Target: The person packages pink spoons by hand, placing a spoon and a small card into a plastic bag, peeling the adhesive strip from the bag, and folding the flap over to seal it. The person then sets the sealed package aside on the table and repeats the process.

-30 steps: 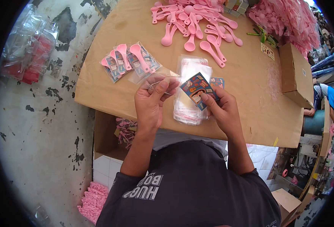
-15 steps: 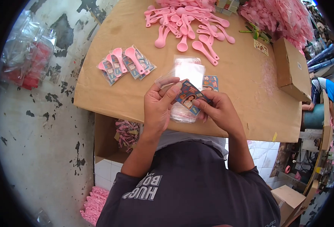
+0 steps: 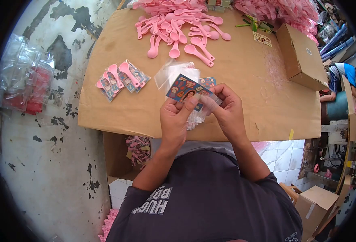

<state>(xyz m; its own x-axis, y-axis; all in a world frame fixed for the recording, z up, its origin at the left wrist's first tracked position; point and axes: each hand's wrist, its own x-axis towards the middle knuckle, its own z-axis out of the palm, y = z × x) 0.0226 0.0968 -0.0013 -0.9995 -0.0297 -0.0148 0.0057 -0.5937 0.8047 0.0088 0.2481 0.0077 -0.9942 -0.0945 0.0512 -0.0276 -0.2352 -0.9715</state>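
A blue printed card (image 3: pixel 180 85) with a portrait on it is tilted between my two hands above the table. My left hand (image 3: pixel 175 117) is closed on its lower edge, thumb on the front. At the card's right end my right hand (image 3: pixel 228 109) pinches what looks like a clear plastic bag (image 3: pixel 211 102), partly covered by the fingers. Under the hands lies a stack of clear plastic bags (image 3: pixel 179 72), with a second printed card (image 3: pixel 209 80) beside it. To the left rest several packed cards (image 3: pixel 134 76) in clear bags, with pink spoons (image 3: pixel 128 74) on top.
A large heap of pink spoons (image 3: pixel 174 28) covers the back of the brown table (image 3: pixel 250 109). A cardboard box (image 3: pixel 301 58), green-handled scissors (image 3: pixel 254 23) and a loose card (image 3: pixel 262 39) sit at the right. Another person (image 3: pixel 341 78) works beyond the table's right edge.
The card has turned more face-up and shifted left, now held mainly by my left hand. My right hand has moved to its right end, where clear plastic now shows. The view has shifted slightly.
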